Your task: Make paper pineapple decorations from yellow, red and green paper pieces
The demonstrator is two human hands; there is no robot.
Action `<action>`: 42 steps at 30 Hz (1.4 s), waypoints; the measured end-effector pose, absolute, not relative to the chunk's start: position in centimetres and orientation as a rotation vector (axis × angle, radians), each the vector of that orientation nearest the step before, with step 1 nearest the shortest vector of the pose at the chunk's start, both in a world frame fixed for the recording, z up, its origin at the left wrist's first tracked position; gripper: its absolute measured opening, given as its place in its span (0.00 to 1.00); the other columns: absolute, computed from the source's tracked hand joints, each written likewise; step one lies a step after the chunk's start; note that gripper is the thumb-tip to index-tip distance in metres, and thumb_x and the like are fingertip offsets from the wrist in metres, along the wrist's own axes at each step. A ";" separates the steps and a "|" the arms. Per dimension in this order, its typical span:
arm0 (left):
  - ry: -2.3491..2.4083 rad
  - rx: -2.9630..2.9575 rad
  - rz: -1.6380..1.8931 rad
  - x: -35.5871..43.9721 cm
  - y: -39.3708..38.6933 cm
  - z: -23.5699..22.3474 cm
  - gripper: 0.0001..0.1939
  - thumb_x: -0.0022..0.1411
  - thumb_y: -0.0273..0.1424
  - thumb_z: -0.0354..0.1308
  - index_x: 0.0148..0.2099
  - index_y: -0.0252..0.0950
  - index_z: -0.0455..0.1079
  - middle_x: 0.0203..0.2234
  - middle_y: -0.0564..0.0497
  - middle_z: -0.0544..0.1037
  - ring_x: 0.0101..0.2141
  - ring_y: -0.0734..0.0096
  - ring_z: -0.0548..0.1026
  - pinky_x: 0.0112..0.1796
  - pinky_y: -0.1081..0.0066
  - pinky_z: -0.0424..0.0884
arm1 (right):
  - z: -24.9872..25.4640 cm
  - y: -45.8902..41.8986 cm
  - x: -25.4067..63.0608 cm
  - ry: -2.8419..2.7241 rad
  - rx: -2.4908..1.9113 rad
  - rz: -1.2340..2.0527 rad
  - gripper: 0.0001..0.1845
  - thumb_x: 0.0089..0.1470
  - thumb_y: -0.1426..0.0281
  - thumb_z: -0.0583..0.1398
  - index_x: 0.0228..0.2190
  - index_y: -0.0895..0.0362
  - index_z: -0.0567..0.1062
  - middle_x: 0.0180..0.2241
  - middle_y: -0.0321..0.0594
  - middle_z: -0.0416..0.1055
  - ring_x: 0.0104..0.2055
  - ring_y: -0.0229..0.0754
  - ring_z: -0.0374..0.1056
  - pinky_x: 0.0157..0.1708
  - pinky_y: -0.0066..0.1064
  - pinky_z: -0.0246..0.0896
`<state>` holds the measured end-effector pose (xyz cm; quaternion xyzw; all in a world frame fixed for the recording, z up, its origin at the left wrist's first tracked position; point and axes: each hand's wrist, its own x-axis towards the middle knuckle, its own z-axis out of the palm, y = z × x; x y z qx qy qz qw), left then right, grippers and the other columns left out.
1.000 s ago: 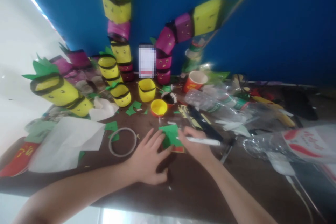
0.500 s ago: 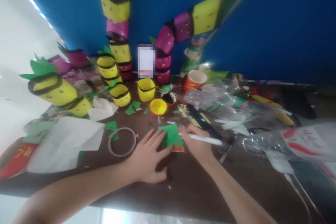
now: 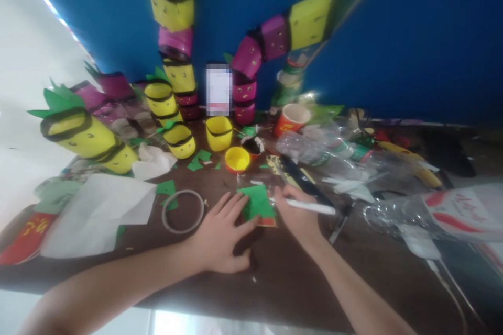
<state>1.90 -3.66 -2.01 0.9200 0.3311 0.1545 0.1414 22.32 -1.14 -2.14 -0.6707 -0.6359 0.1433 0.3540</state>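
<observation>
My left hand [image 3: 223, 235] lies spread on the dark table, its fingertips pressing the left and lower edges of a small green sheet [image 3: 255, 201]. Under that sheet, a red piece [image 3: 268, 222] shows along the lower edge. My right hand [image 3: 296, 214] is closed around a white pen [image 3: 310, 205], whose tip points left at the sheet's right edge. Whether the tip touches the green sheet I cannot tell. A grey tape ring [image 3: 164, 213] lies left of my left hand. Beyond the sheet stands a small yellow-lined cup [image 3: 237, 159].
Yellow and purple cup figures [image 3: 88, 136] stand at the back and left. Clear plastic bottles [image 3: 314, 151], a red paper cup [image 3: 291, 119] and a black-handled cutter [image 3: 304, 180] lie to the right. White paper [image 3: 100, 214] covers the left side; a phone [image 3: 219, 89] leans at the back.
My right hand and the pen have shifted slightly to the right, and the pen tip is a little farther from the sheet's middle. My left hand stays in place.
</observation>
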 end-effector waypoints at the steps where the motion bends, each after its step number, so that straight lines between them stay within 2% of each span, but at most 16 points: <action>1: 0.958 2.656 0.448 1.9 -3.7 -2.0 0.32 0.47 0.42 0.55 0.56 0.41 0.60 0.59 0.40 0.54 0.59 0.46 0.51 0.56 0.48 0.47 | -2.2 -1.1 22.3 -1.643 -1.736 0.369 0.19 0.50 0.65 0.55 0.12 0.56 0.59 0.11 0.28 0.53 0.16 0.31 0.50 0.18 0.24 0.46; 10: 0.967 2.661 0.455 2.0 -3.7 -2.0 0.32 0.47 0.42 0.55 0.56 0.41 0.60 0.58 0.40 0.55 0.59 0.46 0.50 0.56 0.48 0.47 | -1.9 -1.3 22.2 -1.672 -1.724 0.362 0.20 0.49 0.66 0.55 0.11 0.56 0.58 0.11 0.27 0.51 0.16 0.32 0.49 0.18 0.25 0.46; 17: 0.924 2.667 0.505 2.1 -3.3 -1.6 0.30 0.48 0.44 0.53 0.54 0.41 0.63 0.53 0.40 0.62 0.56 0.47 0.57 0.56 0.47 0.45 | -2.0 -1.1 22.2 -1.676 -1.734 0.365 0.20 0.49 0.65 0.55 0.11 0.56 0.57 0.10 0.27 0.52 0.16 0.32 0.49 0.19 0.25 0.46; 22: 0.812 2.692 0.435 2.4 -2.4 -1.1 0.31 0.51 0.46 0.52 0.58 0.45 0.58 0.58 0.44 0.56 0.59 0.49 0.52 0.56 0.47 0.41 | -2.0 -1.0 22.1 -1.709 -1.708 0.346 0.20 0.50 0.65 0.55 0.12 0.56 0.58 0.11 0.28 0.52 0.16 0.32 0.49 0.19 0.25 0.46; 26: 0.824 2.675 0.408 2.5 -2.3 -1.2 0.32 0.50 0.46 0.53 0.57 0.45 0.59 0.59 0.43 0.54 0.59 0.49 0.52 0.57 0.50 0.42 | -1.9 -1.1 22.0 -1.720 -1.708 0.345 0.20 0.49 0.65 0.55 0.12 0.56 0.58 0.10 0.28 0.52 0.16 0.32 0.49 0.19 0.25 0.46; 42: 0.840 2.629 0.420 2.5 -2.5 -1.3 0.32 0.48 0.45 0.55 0.57 0.45 0.60 0.60 0.44 0.52 0.59 0.48 0.51 0.57 0.51 0.45 | -1.6 -1.4 21.9 -1.770 -1.760 0.366 0.21 0.48 0.66 0.55 0.11 0.56 0.54 0.10 0.27 0.49 0.16 0.31 0.48 0.19 0.26 0.44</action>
